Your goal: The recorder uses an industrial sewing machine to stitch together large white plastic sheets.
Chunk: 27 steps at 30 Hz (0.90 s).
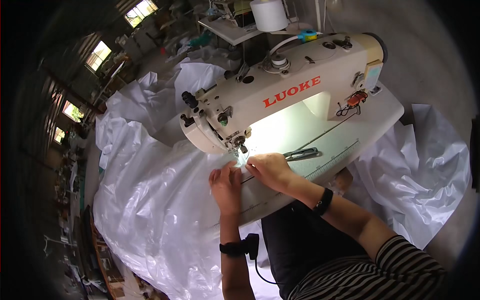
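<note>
A white industrial sewing machine (295,75) stands before me, its lamp lighting the bed under the arm. Just in front of its needle area (242,149), both my hands are close together. My left hand (227,190) has bent fingers at the edge of a shiny white plastic-like sheet (150,200), which spreads far to the left. Thumb and forefinger of my right hand (272,169) are pinched together beside the needle; what lies between them is too small to make out. Grey thread snips (302,154) rest on the bed right of my right hand.
A ruler scale (332,162) runs along the bed's near edge. More white sheeting (415,175) hangs at the right. Behind the machine are a white thread cone (269,15) and a small shelf (230,31). Orange-handled tool (356,99) hangs at the machine's right.
</note>
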Each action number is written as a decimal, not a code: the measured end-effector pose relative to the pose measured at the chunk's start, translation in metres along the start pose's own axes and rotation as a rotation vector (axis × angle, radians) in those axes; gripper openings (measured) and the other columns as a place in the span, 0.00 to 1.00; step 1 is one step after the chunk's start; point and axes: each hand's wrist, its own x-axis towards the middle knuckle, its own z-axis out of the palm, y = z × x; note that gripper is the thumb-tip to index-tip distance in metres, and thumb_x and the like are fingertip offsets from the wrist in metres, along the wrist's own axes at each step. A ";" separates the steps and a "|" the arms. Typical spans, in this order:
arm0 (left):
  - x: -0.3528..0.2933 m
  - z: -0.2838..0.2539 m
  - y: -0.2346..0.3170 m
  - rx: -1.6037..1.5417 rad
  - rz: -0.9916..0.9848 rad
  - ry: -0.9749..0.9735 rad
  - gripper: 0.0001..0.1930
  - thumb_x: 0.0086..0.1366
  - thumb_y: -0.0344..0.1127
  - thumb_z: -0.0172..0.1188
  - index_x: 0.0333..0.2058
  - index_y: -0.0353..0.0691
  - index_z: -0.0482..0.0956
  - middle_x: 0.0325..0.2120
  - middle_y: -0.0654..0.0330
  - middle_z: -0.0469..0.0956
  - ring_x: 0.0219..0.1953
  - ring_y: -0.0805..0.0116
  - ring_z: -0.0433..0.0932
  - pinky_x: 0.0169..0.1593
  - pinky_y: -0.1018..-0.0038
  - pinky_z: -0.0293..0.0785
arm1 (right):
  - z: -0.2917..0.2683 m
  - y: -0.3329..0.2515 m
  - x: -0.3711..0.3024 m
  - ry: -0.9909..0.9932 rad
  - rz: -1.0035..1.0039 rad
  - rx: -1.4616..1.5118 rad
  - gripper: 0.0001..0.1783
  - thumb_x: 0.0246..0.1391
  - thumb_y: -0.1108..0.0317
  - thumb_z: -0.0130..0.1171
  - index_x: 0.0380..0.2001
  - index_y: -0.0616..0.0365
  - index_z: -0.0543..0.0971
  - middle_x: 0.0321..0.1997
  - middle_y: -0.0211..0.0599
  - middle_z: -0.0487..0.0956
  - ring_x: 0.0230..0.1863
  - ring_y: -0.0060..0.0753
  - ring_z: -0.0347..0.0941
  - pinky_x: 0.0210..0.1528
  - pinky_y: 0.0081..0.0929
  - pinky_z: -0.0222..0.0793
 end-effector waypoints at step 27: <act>0.005 -0.003 -0.001 0.097 0.128 0.002 0.05 0.57 0.28 0.64 0.33 0.41 0.85 0.36 0.61 0.83 0.41 0.58 0.78 0.49 0.64 0.71 | 0.005 0.003 0.001 0.062 -0.126 -0.113 0.03 0.50 0.68 0.57 0.29 0.51 0.77 0.26 0.33 0.75 0.32 0.37 0.78 0.33 0.35 0.75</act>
